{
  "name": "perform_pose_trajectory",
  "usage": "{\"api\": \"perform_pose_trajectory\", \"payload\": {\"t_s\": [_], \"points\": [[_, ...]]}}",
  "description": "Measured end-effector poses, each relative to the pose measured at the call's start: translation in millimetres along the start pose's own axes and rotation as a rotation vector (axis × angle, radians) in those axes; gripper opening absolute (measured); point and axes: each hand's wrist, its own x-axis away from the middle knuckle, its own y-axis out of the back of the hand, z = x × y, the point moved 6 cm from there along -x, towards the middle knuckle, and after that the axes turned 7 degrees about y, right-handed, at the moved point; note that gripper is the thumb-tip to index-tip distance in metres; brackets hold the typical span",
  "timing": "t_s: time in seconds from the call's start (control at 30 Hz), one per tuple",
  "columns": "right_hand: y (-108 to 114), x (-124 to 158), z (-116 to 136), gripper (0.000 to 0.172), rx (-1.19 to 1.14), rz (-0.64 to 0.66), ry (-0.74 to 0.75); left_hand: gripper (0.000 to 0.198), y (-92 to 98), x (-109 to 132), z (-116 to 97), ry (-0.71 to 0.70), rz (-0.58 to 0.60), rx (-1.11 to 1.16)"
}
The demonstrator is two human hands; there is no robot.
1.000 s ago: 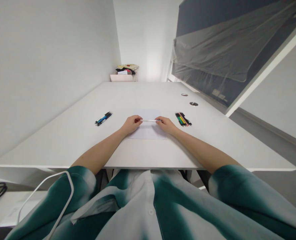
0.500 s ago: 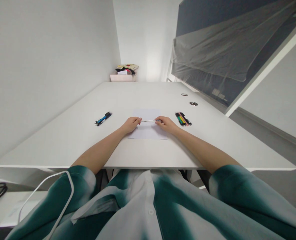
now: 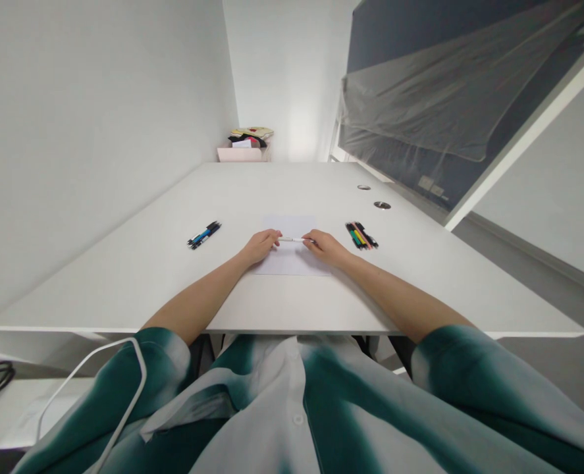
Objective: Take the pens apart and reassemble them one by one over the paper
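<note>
A slim white pen (image 3: 292, 239) lies level between my hands, over a sheet of white paper (image 3: 292, 263) on the table. The fingers of my left hand (image 3: 261, 246) are closed on its left end. On the other side, my right hand (image 3: 325, 246) pinches the right end between thumb and fingers. Both tips of the pen are hidden by my fingers. Left of the paper rests a small group of blue and black pens (image 3: 203, 235). Several pens in black, green, yellow and pink (image 3: 361, 236) lie side by side on the right.
The white table (image 3: 163, 276) has two round metal cable covers (image 3: 382, 205) at its right side. Beyond its far edge stands a pale pink box (image 3: 239, 155) with folded items on top. A dark panel under plastic film (image 3: 420, 118) rises at the right. A white cable (image 3: 141, 375) crosses my left sleeve.
My right hand has shifted slightly to the left along the pen. The stretch of pen between my hands looks whiter now. My left hand has hardly moved.
</note>
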Motion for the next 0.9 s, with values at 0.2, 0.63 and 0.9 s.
{"api": "perform_pose_trajectory", "payload": {"t_s": [0.2, 0.63, 0.9], "points": [[1, 1, -2, 0.026, 0.040, -0.004, 0.001, 0.020, -2.6, 5, -12, -0.122, -0.043, -0.139], [1, 5, 0, 0.020, 0.125, 0.030, -0.095, 0.047, -8.1, 8, -11, -0.067, 0.028, -0.332], [0, 5, -1, 0.023, 0.141, 0.008, -0.081, 0.025, -13.7, 16, -29, -0.323, -0.035, -0.606]]}}
